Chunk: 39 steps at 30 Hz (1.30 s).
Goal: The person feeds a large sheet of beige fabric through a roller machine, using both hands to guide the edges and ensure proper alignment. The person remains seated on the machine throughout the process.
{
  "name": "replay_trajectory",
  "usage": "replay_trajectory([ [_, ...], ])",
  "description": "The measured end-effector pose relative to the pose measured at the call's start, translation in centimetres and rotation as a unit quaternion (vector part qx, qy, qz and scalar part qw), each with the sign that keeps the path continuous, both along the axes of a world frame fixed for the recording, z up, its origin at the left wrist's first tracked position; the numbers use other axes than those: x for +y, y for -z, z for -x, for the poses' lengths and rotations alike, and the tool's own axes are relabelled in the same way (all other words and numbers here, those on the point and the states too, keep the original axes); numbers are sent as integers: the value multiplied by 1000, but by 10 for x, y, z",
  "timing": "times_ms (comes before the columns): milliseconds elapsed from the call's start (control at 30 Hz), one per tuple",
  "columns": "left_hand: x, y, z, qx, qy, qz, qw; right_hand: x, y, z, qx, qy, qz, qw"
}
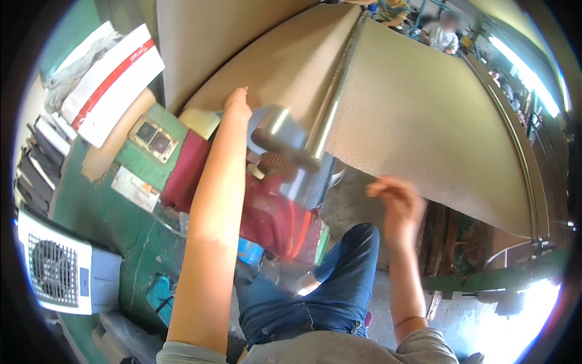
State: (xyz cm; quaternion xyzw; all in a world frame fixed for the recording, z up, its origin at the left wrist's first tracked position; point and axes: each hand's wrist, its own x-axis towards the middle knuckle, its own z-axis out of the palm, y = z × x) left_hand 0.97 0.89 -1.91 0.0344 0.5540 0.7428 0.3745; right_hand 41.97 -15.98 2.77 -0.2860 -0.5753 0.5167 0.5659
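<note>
My left hand [238,102] reaches far forward over a wide beige textured sheet [418,121], near the sheet's left part. Its fingers are foreshortened, and I cannot tell whether they touch the sheet or grip its edge. Raised on the right is my right hand [397,203], blurred by motion, in front of the sheet's near edge; no object shows in it. Between the hands lie a shiny metal roller bar [339,85] running across the sheet and a blurred metal cylinder [273,124]. A dark red cloth [273,218] drapes over machinery beneath my left forearm.
A green machine housing [157,121] carries a switch box [153,139]. A white box with a red stripe [115,85] rests above it. At lower left stands a white fan unit [66,267]. A green beam [473,279] crosses at right. Other people [442,36] are at the far side.
</note>
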Motion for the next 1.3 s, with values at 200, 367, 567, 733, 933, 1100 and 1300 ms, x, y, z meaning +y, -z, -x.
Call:
replay_trajectory([
  [200, -6, -14, -28, 42, 180, -28, 982, -10, 283, -76, -675, 141, 96, 718],
  [367, 2, -11, 5, 16, -146, -98, 984, -29, 315, -63, -737, 201, 43, 644],
  [567, -11, -27, -19, -28, -237, -66, 969, -14, 309, -68, -761, 181, 102, 615],
  [733, -6, -19, -8, -32, -234, -38, 971, -4, 315, -68, -750, 210, 117, 616],
  [933, -1, -11, -15, 1, 46, -5, 999, -4, 313, -72, -738, 237, 118, 621],
  [1100, -1, -13, -10, 42, 167, -12, 985, -7, 308, -85, -671, 251, 132, 685],
  [1300, 2, -10, -4, -24, -184, -57, 981, -26, 308, -98, -623, 303, 120, 711],
])
